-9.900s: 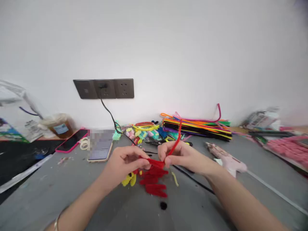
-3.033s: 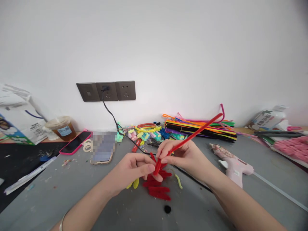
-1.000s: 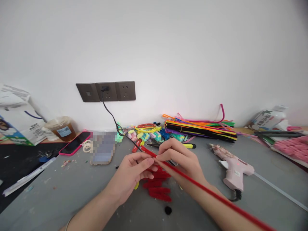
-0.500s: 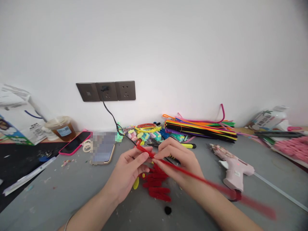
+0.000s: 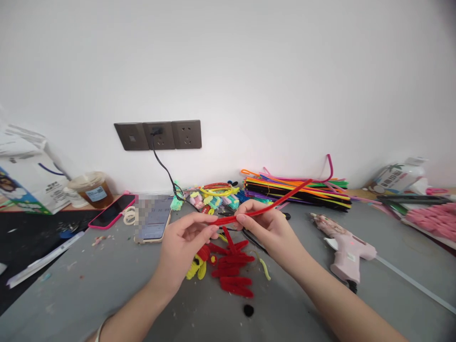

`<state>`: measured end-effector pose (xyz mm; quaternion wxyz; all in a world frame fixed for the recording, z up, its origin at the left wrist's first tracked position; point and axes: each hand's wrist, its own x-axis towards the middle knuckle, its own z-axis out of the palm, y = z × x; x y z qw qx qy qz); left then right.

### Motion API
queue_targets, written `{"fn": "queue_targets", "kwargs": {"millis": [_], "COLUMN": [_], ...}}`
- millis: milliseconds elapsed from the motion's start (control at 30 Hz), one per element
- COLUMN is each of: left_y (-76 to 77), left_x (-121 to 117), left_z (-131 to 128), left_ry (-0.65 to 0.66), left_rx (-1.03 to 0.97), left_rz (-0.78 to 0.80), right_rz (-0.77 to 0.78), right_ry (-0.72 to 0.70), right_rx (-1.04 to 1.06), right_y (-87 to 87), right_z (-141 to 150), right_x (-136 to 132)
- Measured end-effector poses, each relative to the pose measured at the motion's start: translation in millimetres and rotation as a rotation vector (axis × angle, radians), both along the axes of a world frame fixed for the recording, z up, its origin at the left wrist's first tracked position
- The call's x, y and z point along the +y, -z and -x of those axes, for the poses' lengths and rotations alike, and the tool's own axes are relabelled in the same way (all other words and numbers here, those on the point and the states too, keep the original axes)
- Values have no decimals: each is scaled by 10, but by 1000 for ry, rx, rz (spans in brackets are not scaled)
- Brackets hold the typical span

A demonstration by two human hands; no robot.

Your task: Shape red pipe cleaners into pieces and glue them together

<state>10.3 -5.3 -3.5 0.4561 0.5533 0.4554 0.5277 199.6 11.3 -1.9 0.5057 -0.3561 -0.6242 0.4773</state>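
Observation:
A red pipe cleaner (image 5: 285, 197) stretches between my two hands above the table, its long free part rising to the upper right. My left hand (image 5: 185, 242) pinches its left end between thumb and fingers. Close beside it, my right hand (image 5: 265, 223) grips the same pipe cleaner, thumb on top. Left of my right hand the strand looks doubled. Below lie several folded red pipe cleaner pieces (image 5: 233, 270). A yellow fuzzy piece (image 5: 194, 268) with red parts sits under my left hand, and a short yellow strip (image 5: 265, 269) lies under my right. Nearer me is a black pompom (image 5: 248, 310).
A pink glue gun (image 5: 344, 249) lies at right with its glue stick. Behind my hands rests a bundle of coloured pipe cleaners (image 5: 299, 192). At left are two phones (image 5: 155, 223), a drink cup (image 5: 93, 191) and a carton (image 5: 32, 175). A black cord (image 5: 162, 164) runs from the wall socket.
The pipe cleaner's free end has swung from the lower right up to the upper right. My right hand has turned, thumb now toward me, and the yellow pieces below show more.

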Motion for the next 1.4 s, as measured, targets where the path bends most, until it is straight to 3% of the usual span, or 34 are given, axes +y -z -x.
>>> {"fn": "queue_targets", "kwargs": {"millis": [267,567,800,1000,1400], "left_y": [31,122,87,62,72], "left_x": [34,12,-23,-51,-44], "left_z": [9,-59,-61,-69,-50], "left_ry": [94,314,430,424,213], "left_rx": [79,5,35,49,322], "left_rz": [84,287,321,275,-12], "right_rz": [-3,-33,6,89,130], "right_ry": [14,-20,-46,-73,-97], "right_rx": [-21,-53,-59,33,6], "right_y": [-9,57,41,4,-2], "right_z": [-40,-29,-7,-16,-40], "right_x": [26,52,14,14,40]}}
